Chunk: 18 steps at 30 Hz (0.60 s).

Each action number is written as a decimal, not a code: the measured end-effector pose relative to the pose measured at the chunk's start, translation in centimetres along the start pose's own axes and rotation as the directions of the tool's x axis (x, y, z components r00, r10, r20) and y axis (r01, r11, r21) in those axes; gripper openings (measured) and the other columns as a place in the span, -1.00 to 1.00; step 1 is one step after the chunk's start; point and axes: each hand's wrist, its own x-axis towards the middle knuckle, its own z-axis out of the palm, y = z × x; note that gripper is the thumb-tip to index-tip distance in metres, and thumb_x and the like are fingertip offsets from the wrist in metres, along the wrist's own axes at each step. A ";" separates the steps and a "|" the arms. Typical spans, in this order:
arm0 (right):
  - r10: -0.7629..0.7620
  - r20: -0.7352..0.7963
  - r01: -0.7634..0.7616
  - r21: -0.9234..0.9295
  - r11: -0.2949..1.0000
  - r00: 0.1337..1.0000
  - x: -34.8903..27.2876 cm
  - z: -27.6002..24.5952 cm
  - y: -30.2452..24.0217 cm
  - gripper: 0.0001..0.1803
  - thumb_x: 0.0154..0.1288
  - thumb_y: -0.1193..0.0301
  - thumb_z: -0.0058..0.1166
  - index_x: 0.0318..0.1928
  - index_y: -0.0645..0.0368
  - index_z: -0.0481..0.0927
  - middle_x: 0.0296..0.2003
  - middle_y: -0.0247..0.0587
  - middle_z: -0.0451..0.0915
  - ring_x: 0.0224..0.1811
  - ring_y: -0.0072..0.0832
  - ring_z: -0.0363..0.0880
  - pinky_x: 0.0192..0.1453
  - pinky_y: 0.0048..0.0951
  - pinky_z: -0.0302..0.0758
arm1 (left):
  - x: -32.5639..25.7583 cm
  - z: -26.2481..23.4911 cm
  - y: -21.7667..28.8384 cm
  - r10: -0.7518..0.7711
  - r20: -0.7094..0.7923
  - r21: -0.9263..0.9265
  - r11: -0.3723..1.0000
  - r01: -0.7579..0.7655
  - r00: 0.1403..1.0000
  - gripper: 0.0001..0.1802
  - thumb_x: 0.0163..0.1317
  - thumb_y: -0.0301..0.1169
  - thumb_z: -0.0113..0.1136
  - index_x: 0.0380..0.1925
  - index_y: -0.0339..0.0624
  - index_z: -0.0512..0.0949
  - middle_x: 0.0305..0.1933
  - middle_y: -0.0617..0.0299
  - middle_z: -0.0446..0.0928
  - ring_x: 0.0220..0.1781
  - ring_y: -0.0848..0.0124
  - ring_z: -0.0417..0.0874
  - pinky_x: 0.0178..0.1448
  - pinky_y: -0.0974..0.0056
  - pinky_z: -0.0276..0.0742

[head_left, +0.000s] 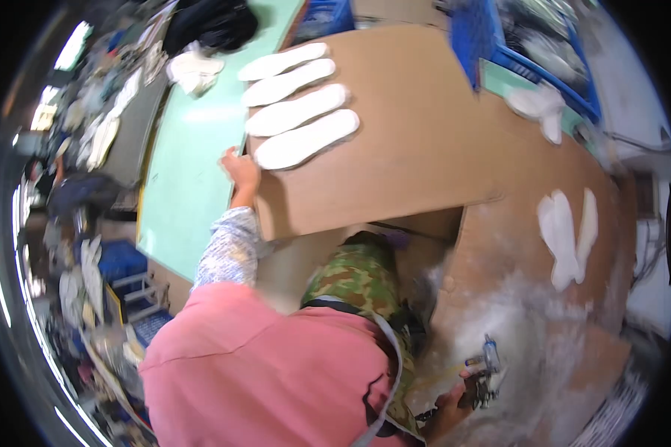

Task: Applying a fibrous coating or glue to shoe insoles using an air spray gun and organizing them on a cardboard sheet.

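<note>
My left hand [242, 175] is at the left edge of a large brown cardboard sheet [410, 134], its fingers bent around that edge beside the nearest insole; motion blurs it somewhat. Several white insoles [306, 140] lie in a row on the sheet, toes and heels side by side. Low on the right, my right hand [451, 406] is closed around a spray gun [488, 365] with a metal body and a bluish upper part. The gun is over a cardboard surface [455, 313] dusted with white residue.
A green tabletop [190, 164] runs along the left, with white pieces [195, 71] and a black bundle [212, 26] on it. More white insoles [563, 238] lie at right. A blue crate [548, 74] stands at the far right; shelving and loose goods fill the left.
</note>
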 end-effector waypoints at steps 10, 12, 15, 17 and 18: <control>0.248 -0.184 -0.250 0.012 0.968 0.951 -0.4 2.0 -0.3 -0.71 0.23 0.44 0.10 -0.03 0.21 0.52 -0.35 -0.38 0.53 -0.70 -0.77 0.22 -0.67 -0.65 0.14 | -13.1 7.2 33.7 0.814 0.444 -0.879 0.477 0.005 0.374 -0.60 0.09 -0.71 -0.09 -0.06 -0.26 0.52 -0.12 0.06 0.57 -0.03 0.29 0.57 0.07 0.25 0.46; 0.234 -0.274 -0.218 0.088 0.972 0.933 -1.4 2.5 2.0 -0.70 0.24 0.45 0.09 -0.02 0.21 0.50 -0.32 -0.38 0.53 -0.70 -0.78 0.21 -0.67 -0.66 0.14 | -19.7 10.3 41.7 0.938 0.309 -0.929 0.333 -0.161 0.154 -0.72 0.17 -0.62 -0.08 -0.12 -0.30 0.51 -0.15 -0.01 0.55 -0.09 0.09 0.56 0.02 0.17 0.48; 0.320 -0.363 -0.231 0.267 0.936 0.875 -1.9 4.6 1.4 -0.68 0.26 0.48 0.07 0.03 0.21 0.43 -0.23 -0.36 0.54 -0.69 -0.80 0.20 -0.68 -0.68 0.13 | -29.0 17.9 51.2 0.951 0.289 -0.863 0.310 -0.400 0.112 -0.75 0.19 -0.45 0.01 -0.15 -0.26 0.53 -0.16 -0.08 0.55 -0.12 0.00 0.56 -0.02 0.07 0.48; 0.336 -0.378 -0.212 0.333 0.919 0.863 -2.2 5.1 1.3 -0.68 0.26 0.50 0.06 0.03 0.22 0.43 -0.19 -0.34 0.53 -0.69 -0.79 0.20 -0.68 -0.68 0.13 | -32.5 24.1 57.0 0.871 0.476 -0.703 0.459 -0.543 0.119 -0.71 0.15 -0.38 0.10 -0.15 -0.27 0.54 -0.22 -0.11 0.57 -0.18 0.00 0.59 -0.07 0.04 0.48; 0.352 -0.387 -0.220 0.347 0.912 0.852 -2.1 5.3 1.2 -0.68 0.26 0.50 0.06 0.03 0.22 0.43 -0.19 -0.34 0.53 -0.69 -0.79 0.20 -0.68 -0.68 0.13 | -33.3 25.9 58.8 0.812 0.576 -0.606 0.503 -0.616 0.096 -0.69 0.12 -0.35 0.14 -0.16 -0.29 0.56 -0.25 -0.12 0.59 -0.22 0.01 0.61 -0.11 0.03 0.49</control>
